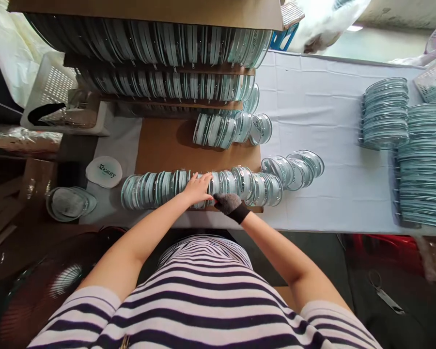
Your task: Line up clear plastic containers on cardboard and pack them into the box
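Observation:
A long row of round clear zip pouches (pixel 156 189) with pale teal trim stands on edge along the front of a brown cardboard sheet (pixel 160 140). My left hand (pixel 198 188) lies across the middle of this row, its fingers spread over the top of the pouches. Close to its right, my right hand (pixel 228 203) wears a dark striped glove with bare fingertips. Its fingers are bunched together against the front side of the row, and what they pinch is hidden. Toward the right end, several pouches (pixel 294 169) lean over in a slanting fan.
Behind stand cardboard trays with packed rows of pouches (pixel 167 87) and a shorter leaning group (pixel 218 128). A white round "beauty" piece (pixel 104 171) lies at left, near a white plastic basket (pixel 51 92). Tall pouch stacks (pixel 421 169) stand on the white-covered table (pixel 330 116) at right.

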The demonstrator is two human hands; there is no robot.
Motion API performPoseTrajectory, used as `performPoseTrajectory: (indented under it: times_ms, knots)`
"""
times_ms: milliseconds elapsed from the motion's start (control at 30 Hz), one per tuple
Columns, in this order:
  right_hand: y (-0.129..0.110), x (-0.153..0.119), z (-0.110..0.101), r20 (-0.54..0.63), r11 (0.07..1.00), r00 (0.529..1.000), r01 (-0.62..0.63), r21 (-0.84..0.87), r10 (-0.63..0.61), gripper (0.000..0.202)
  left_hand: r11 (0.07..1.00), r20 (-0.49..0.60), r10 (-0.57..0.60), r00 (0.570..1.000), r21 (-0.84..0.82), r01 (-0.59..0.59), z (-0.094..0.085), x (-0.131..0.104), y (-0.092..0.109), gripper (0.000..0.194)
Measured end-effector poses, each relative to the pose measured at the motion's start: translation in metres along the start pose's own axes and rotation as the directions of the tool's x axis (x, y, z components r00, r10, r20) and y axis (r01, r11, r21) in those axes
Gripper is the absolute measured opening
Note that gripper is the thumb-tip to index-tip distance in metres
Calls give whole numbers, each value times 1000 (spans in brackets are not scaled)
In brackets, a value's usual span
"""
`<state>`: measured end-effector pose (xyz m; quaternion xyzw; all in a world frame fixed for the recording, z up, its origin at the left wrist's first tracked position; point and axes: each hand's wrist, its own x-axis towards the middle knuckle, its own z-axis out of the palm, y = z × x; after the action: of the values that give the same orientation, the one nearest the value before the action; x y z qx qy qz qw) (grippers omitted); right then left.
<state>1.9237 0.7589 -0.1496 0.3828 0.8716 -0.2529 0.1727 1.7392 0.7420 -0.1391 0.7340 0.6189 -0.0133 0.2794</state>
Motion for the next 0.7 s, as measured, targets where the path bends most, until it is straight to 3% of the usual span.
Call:
performPoseTrajectory:
  times_ms: [167, 267, 333, 433, 567, 633, 700]
  knots:
    - [-16, -14, 66, 38, 996, 996, -81, 38, 80, 38, 999, -2, 26, 1000, 20, -25, 3, 3, -3, 79]
    - [-24, -10, 85, 37, 990, 990, -135, 51, 133, 39, 999, -10, 30, 999, 30, -30, 5, 1, -6, 80]
    - [-24, -15, 84, 32, 989, 990, -138, 60, 136, 37, 999, -10, 31, 999, 38, -31, 4, -2, -6, 81]
    - [-10, -29, 52, -26, 988, 990, -137, 64, 139, 40, 996, -42, 56, 998, 65, -53, 1, -4, 3, 86]
    - [25, -16, -37, -257, 953, 928, -296, -66, 270, 42, 991, -90, 104, 990, 98, -95, 5, 8, 28, 96]
    - [37, 12, -79, -170, 943, 955, -273, -189, 243, 36, 990, -72, 105, 992, 105, -98, 11, 19, 39, 89]
    - [42, 46, -104, -44, 948, 973, -232, -220, 228, 29, 990, -46, 100, 994, 106, -94, 16, 27, 45, 79]
